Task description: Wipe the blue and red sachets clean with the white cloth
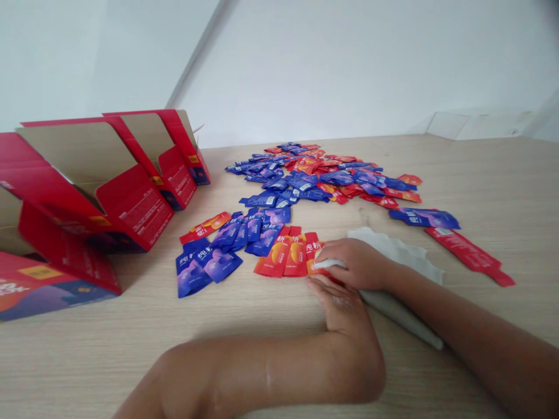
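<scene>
My right hand is closed around a bunched white cloth, its fingers resting over a red-orange sachet. The cloth spreads out under my right wrist and forearm. Just below, my left hand lies with fingers stretched against the near edge of that sachet, partly under my right hand. Two more red-orange sachets sit side by side to the left. Farther left, several purple-blue sachets overlap one another, with a red one behind them.
Open red cartons stand in a row along the left side. A large loose pile of blue and red sachets covers the table's far middle. To the right lie a single blue sachet and a red one. A white wall rises behind.
</scene>
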Demonstrator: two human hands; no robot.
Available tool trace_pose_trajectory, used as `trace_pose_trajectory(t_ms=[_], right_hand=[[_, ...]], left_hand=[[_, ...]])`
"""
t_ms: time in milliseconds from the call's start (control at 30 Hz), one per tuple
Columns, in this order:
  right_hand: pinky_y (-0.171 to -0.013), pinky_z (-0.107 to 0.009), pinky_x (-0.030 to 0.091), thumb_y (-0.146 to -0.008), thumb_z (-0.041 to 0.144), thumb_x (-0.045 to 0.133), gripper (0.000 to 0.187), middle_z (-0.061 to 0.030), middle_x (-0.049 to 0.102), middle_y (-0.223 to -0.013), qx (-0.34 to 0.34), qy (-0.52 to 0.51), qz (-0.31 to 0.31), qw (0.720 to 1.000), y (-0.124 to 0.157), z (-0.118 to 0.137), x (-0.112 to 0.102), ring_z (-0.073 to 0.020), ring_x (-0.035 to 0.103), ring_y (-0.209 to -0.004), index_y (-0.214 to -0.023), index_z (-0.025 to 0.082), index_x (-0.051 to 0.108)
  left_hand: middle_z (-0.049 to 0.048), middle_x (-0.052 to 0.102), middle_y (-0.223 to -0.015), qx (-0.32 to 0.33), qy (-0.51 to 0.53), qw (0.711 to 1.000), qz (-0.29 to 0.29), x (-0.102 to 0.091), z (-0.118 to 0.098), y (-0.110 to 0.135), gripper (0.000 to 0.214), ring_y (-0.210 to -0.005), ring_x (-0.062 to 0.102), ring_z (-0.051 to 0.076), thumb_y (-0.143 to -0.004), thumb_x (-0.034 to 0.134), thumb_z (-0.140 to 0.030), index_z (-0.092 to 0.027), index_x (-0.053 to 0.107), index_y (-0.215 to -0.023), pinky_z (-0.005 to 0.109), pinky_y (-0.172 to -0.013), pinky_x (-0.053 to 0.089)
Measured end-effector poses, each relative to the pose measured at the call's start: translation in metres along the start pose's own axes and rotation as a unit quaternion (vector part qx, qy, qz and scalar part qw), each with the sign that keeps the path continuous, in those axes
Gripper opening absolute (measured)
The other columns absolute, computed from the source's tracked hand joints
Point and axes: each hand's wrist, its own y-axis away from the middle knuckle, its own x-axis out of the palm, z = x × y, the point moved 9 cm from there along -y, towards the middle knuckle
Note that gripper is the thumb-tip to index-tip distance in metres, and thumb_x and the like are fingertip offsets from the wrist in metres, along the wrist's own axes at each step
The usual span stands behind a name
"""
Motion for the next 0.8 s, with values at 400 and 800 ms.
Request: trace_pose_trajectory(t_ms=[400,800], right_hand=[[-0.074,-0.029,0.042,-0.08,0.021,0.047,0.024,-0.0065,0.067,-0.094,0.089,0.036,-0.027,0.995,-0.002,-0.029,-0.006,-0.0196,0.06,-0.084,-0.095,0.018,0.066],[-0.077,-0.029,0.042,-0.079,0.018,0.048,0.027,-0.006,0.066,-0.096,0.079,0.031,-0.021,0.996,-0.004,-0.029,-0.005,-0.0192,0.06,-0.086,-0.099,0.019,0.067]], left_hand=[[0.0301,0.055,-0.117,0.007,0.045,0.999,-0.015,-0.003,0.0,0.002,0.049,-0.107,0.055,0.034,-0.084,0.033,-0.012,-0.004,0.035,-0.133,0.055,-0.092,0.04],[0.0318,0.054,-0.117,0.013,0.045,0.999,-0.006,-0.001,-0.002,0.002,0.05,-0.107,0.055,0.035,-0.085,0.032,-0.01,-0.003,0.032,-0.134,0.056,-0.091,0.04]])
